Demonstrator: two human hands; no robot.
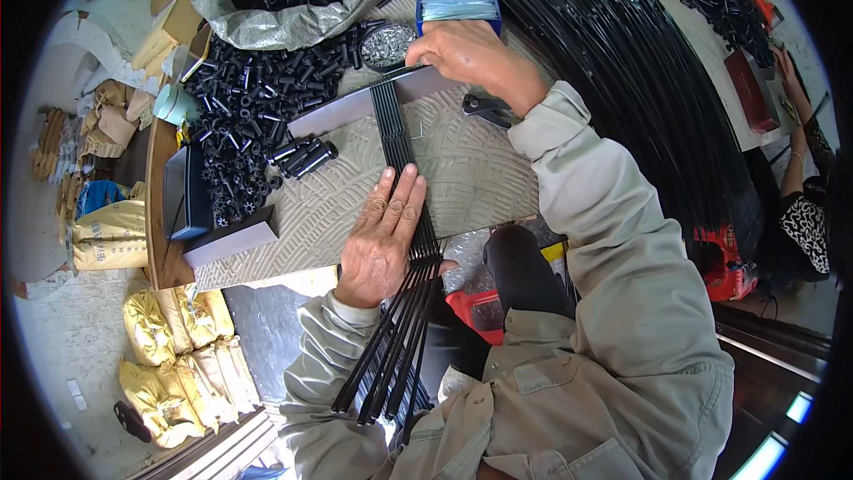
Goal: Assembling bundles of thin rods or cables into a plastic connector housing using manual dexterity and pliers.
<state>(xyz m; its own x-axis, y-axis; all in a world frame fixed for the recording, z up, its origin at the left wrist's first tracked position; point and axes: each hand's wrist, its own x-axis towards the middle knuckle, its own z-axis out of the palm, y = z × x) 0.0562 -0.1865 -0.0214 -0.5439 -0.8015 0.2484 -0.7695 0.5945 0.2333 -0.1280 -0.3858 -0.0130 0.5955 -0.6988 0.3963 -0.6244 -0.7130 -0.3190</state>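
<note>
The black rods (388, 129) lie in a tight, flat bundle with the long axis running near to far. On the counter (475, 164) they point away from the person, the far ends leaning slightly left and reaching a metal bar (342, 107). Nearer, they pass over the counter's edge above the lap and fan out toward the near left. They are packed too closely for a sure count.

The left hand (378, 236) lies over the bundle at the near edge, fingers straight and pointing far, thumb showing on the right side, gripping the rods between them. The right hand (466, 52) is at the bar's right end with fingers bent; whether it pinches anything cannot be told.

Just beyond the right hand is one blue box (458, 7) of pale strips; left of that, one dish (388, 46) of small metal pieces. One pair of pliers (487, 109) lies near the right wrist. At the far left are one sack (293, 22) and a heap of black fittings (253, 98), too many to count. One black tray (188, 191) and one green cup (175, 105) stand left of the heap. A second, larger bundle (613, 62) of black rods curves from far to near on the right.
</note>
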